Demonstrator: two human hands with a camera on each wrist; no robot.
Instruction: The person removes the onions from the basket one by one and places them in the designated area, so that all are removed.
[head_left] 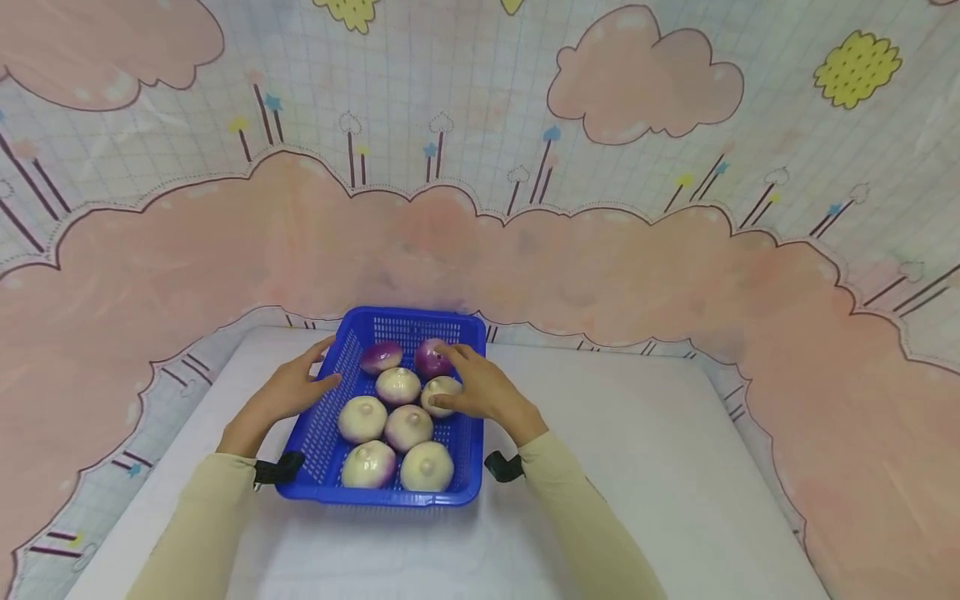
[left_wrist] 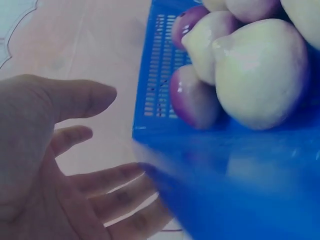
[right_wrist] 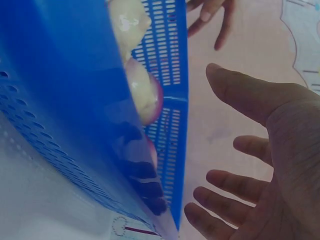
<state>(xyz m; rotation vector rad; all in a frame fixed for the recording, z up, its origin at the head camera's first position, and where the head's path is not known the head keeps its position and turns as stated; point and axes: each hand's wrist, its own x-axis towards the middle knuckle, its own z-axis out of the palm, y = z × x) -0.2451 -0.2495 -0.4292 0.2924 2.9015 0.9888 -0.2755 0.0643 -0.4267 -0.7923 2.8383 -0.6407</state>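
Note:
A blue plastic basket [head_left: 375, 497] with slotted walls stands on the white table, holding several red onions. Most show pale ends, like the onion [head_left: 362, 419] at left, while a purple onion [head_left: 430, 360] lies toward the back. My left hand [head_left: 288, 390] is by the basket's left wall, fingers spread. The left wrist view shows its fingertips right at the blue rim [left_wrist: 165, 135], the palm holding nothing. My right hand [head_left: 483, 390] overlaps the basket's right side in the head view, over the onions there. In the right wrist view its loosely bent fingers [right_wrist: 235, 185] hold nothing.
A white-covered table [head_left: 615, 467] extends to the right of the basket. Behind it hangs a cloth backdrop [head_left: 525, 258] with pink clouds. Black wrist straps or mounts [head_left: 504, 467] sit below both hands, beside the basket's front corners.

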